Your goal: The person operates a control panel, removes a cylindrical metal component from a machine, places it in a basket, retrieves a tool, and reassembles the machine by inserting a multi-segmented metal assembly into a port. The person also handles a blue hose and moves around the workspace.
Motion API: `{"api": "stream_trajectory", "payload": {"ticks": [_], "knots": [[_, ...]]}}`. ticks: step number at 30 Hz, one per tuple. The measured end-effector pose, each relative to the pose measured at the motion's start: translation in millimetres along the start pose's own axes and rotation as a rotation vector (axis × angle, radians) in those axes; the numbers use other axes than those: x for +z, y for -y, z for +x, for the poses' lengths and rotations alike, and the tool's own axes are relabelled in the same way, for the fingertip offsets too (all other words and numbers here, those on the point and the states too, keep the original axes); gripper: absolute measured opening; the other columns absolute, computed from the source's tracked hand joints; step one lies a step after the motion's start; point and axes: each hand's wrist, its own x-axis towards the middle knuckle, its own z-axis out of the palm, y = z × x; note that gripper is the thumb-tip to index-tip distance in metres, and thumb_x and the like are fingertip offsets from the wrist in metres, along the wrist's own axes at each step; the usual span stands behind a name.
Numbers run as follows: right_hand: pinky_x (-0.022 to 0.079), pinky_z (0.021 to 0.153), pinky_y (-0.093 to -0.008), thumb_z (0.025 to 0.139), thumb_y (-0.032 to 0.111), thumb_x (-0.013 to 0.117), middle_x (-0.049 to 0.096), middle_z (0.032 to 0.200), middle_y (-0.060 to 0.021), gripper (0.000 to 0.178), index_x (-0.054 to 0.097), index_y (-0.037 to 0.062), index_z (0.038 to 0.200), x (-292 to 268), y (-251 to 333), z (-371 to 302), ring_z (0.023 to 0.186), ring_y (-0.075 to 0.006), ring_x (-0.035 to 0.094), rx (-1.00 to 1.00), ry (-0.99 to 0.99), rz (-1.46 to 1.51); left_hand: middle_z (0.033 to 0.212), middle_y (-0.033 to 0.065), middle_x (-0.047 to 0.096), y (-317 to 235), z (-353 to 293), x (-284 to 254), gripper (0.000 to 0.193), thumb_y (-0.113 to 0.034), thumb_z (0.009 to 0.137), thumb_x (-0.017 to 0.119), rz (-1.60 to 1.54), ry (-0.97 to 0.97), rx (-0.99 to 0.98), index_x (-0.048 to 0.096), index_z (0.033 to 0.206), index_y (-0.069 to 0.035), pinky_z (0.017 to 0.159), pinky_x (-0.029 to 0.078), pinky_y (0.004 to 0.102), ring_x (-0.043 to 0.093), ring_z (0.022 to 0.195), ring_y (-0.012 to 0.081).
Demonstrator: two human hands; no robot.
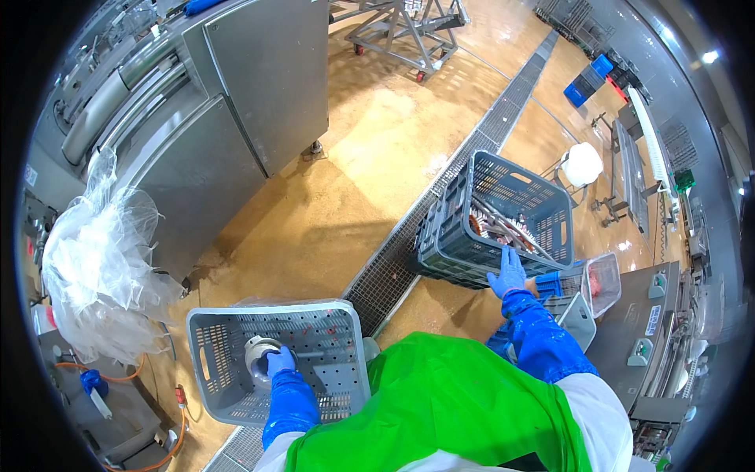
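Note:
My left hand (281, 363), in a blue glove, reaches into a light grey perforated crate (330, 318) at the lower left. Its fingers are closed on the edge of a round metal ring-shaped part (258, 355) with a hollow middle, held inside the crate. To the right, my right hand (509, 272), also gloved in blue, lies with fingers stretched out against the near rim of a dark grey crate (451, 250). That crate stands on others and holds long metal rods and several toothed metal parts (504, 225). My right palm is turned away from view.
A steel machine (271, 79) stands at the far left, with clear plastic sheeting (102, 267) hanging beside it. A floor drain grate (385, 271) runs diagonally between the crates. Close on my right are a clear bin (604, 285) and a steel machine (629, 330). An orange cable (182, 433) lies lower left.

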Motion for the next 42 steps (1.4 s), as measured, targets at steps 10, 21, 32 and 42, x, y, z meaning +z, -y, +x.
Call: {"api": "stream_trajectory", "payload": {"ticks": [10, 21, 32, 42], "knots": [[0.016, 0.116, -0.0595, 0.082, 0.039, 0.07, 0.043, 0.143, -0.0152, 0.076, 0.038, 0.0164, 0.147, 9.9, -6.1, 71.8, 0.135, -0.0343, 0.039, -0.05, -0.031, -0.093, 0.124, 0.0262, 0.059, -51.1, -49.4, 15.7, 0.081, -0.039, 0.068, 0.072, 0.18, -0.052, -0.124, 0.043, 0.131, 0.002, 0.1, 0.048, 0.0451, 0.06, 0.115, 0.042], [0.027, 0.11, -0.0593, 0.084, 0.033, 0.065, 0.059, 0.124, -0.0117, 0.043, 0.057, 0.0161, 0.122, 18.0, -76.0, 197.2, 0.115, -0.031, 0.055, -0.119, -0.156, -0.148, 0.113, 0.0138, 0.061, -28.5, -87.9, 26.5, 0.045, -0.034, 0.08, 0.056, -1.803, 0.132, -0.255, 0.058, 0.115, -0.006, 0.088, 0.048, 0.0491, 0.061, 0.1, 0.0301], [0.029, 0.116, -0.0466, 0.079, 0.048, 0.072, 0.042, 0.147, -0.022, 0.082, 0.044, 0.0059, 0.144, -30.8, -147.5, 337.0, 0.138, -0.0385, 0.038, -0.121, 0.02, 0.331, 0.107, 0.0145, 0.06, -134.0, -217.7, -120.3, 0.043, -0.019, 0.075, 0.059, -1.449, -0.102, 0.005, 0.057, 0.114, 0.0, 0.084, 0.05, 0.0437, 0.061, 0.094, 0.0301], [0.034, 0.113, -0.0418, 0.083, 0.055, 0.071, 0.04, 0.149, -0.0233, 0.096, 0.031, -0.0006, 0.15, -128.7, 145.7, 410.8, 0.135, -0.0353, 0.043, -0.87, 0.415, 0.735, 0.095, 0.007, 0.06, -330.5, -151.9, -185.2, 0.025, -0.016, 0.074, 0.059, -1.288, -0.092, 0.336, 0.061, 0.095, -0.003, 0.079, 0.051, 0.0353, 0.06, 0.087, 0.0213]]}}
